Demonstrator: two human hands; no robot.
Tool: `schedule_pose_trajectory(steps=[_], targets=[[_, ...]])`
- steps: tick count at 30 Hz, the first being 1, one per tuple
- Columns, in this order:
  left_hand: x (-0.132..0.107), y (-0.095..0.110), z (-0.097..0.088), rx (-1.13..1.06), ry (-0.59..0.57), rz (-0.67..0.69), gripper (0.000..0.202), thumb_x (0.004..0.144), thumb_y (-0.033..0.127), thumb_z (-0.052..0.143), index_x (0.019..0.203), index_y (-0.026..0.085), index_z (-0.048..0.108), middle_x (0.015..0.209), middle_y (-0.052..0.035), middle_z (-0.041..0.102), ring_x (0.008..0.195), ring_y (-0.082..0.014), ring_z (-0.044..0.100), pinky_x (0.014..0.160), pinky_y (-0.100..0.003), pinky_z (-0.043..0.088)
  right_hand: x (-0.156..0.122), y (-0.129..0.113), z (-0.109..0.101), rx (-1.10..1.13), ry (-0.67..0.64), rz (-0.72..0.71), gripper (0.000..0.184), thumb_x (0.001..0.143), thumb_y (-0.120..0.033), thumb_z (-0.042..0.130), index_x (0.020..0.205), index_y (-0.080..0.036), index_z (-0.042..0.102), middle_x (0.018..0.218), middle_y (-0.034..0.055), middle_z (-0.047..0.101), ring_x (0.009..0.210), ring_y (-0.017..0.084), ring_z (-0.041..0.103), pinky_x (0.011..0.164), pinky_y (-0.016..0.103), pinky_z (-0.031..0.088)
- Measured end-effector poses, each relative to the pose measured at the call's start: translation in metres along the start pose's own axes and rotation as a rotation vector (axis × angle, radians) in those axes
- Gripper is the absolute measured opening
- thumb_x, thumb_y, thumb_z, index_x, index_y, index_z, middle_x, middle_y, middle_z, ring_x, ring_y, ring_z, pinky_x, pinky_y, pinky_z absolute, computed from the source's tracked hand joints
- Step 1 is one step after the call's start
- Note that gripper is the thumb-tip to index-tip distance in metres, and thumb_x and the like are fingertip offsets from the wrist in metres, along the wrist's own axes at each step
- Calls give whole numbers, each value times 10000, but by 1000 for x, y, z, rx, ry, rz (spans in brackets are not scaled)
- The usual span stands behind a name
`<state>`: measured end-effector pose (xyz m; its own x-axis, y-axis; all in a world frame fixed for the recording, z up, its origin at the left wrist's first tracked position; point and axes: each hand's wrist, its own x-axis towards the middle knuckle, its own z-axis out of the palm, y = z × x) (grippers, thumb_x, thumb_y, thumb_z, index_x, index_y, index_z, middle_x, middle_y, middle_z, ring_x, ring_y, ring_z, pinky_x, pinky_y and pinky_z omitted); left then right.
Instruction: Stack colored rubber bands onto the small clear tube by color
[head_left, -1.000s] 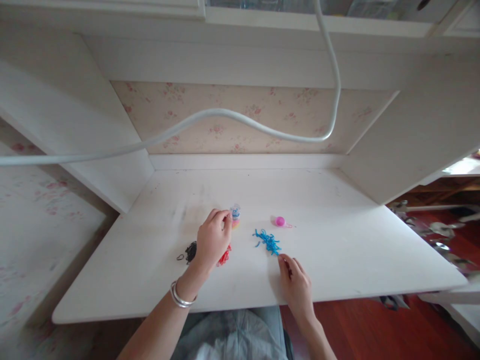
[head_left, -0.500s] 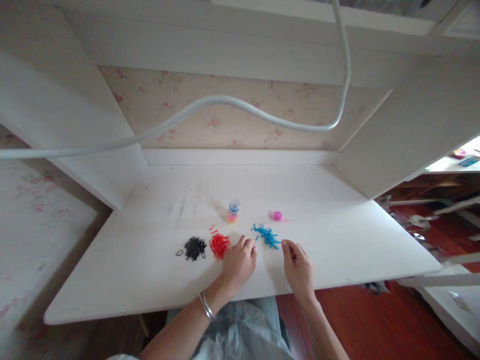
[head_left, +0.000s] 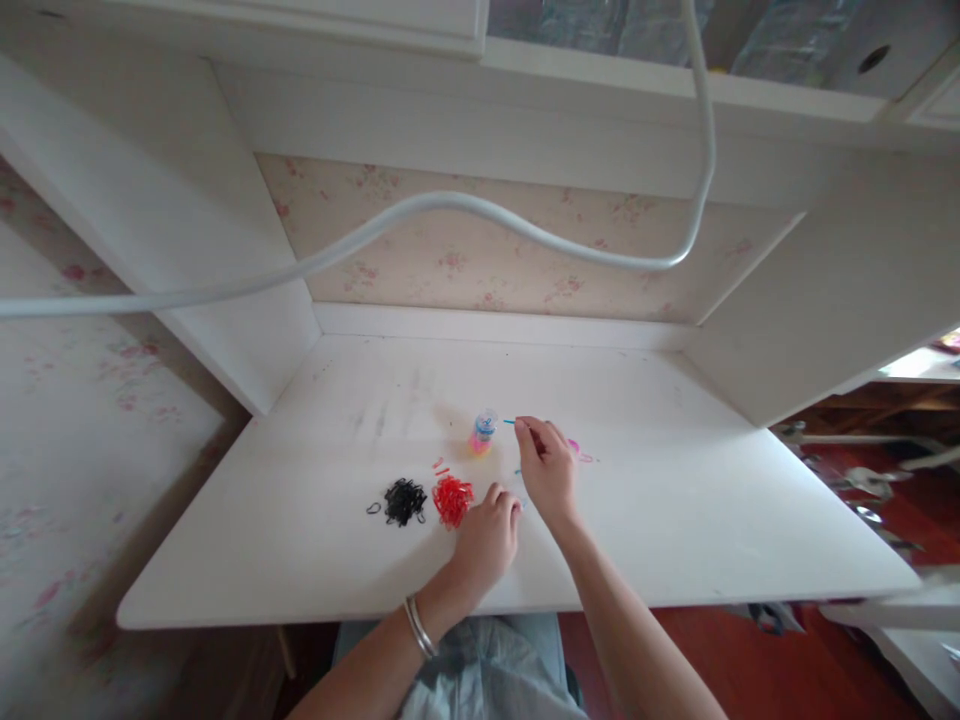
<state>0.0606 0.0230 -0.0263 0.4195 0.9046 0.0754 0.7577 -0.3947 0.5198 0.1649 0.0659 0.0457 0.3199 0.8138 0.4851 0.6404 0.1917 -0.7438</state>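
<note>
My right hand (head_left: pixel 549 462) pinches a thin blue rubber band (head_left: pixel 509 421), whose free end points left at the rim of a small clear jar (head_left: pixel 484 432). Blue shows in the jar's upper part, pink and yellow lower down. My left hand (head_left: pixel 489 530) lies on the table with curled fingers, beside a pile of red rubber bands (head_left: pixel 452 500). A speck of blue shows at its fingertips, too small to make out. My right hand and forearm cover most of the blue pile; one blue bit (head_left: pixel 517 471) peeks out on the left.
A pile of black rubber bands (head_left: pixel 405 502) lies left of the red one, with a single black band (head_left: pixel 373 508) beside it. A pink item (head_left: pixel 586 458) is partly behind my right hand. A white cable (head_left: pixel 450 200) crosses the view above the white table (head_left: pixel 675 500).
My right hand has moved up and left from the blue pile to beside the jar, carrying a blue rubber band. My left hand stays by the red pile. The view has shifted slightly.
</note>
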Motion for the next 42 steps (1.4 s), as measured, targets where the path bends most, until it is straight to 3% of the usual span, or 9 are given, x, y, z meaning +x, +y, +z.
schedule_pose_trajectory(steps=[7,12,17,24,32,37,42], targets=[[-29,-13,-11,-255,51,-37,215,937,234,368,879,194,572,932,-36,588,855,-147,575,765,-268,444,15,-3,25,-127,-109,-145,305,932,-370,429,940,-222,696,739,4,597,612,99,527,615,205,390],[-32,-15,-27,-358,104,-25,182,913,219,414,870,197,589,888,-29,597,808,-141,575,742,-266,452,12,-3,12,-126,-71,-121,324,935,-379,428,947,-203,700,728,7,599,595,94,516,586,203,374],[-10,-19,-61,-346,237,14,198,923,244,411,870,197,597,867,-34,597,813,-143,574,740,-262,458,-15,23,-18,-160,-58,38,330,911,-423,449,889,-201,691,737,9,620,601,109,521,617,218,396],[43,-27,-102,-209,402,37,186,924,280,432,931,213,606,938,-29,605,808,-123,606,756,-236,467,-85,79,-47,-505,-321,269,330,894,-453,419,1029,-270,658,859,9,634,639,142,584,566,248,377],[71,-20,-112,16,330,-26,203,915,271,446,891,238,645,949,-16,619,842,-132,612,762,-231,444,-96,80,-47,-574,-302,232,350,911,-454,386,1090,-282,633,942,21,633,685,148,617,548,249,392],[65,-20,-114,-25,372,8,206,917,266,442,921,224,644,948,-16,616,842,-124,603,775,-230,442,-103,86,-47,-541,-203,200,315,900,-475,427,988,-247,627,893,33,632,656,165,611,552,269,428],[42,-17,-109,-163,359,50,230,929,288,416,941,208,631,932,-23,617,814,-113,590,746,-221,448,-109,86,-50,-512,-274,195,338,945,-408,347,983,-238,637,881,30,617,636,142,613,559,253,424]])
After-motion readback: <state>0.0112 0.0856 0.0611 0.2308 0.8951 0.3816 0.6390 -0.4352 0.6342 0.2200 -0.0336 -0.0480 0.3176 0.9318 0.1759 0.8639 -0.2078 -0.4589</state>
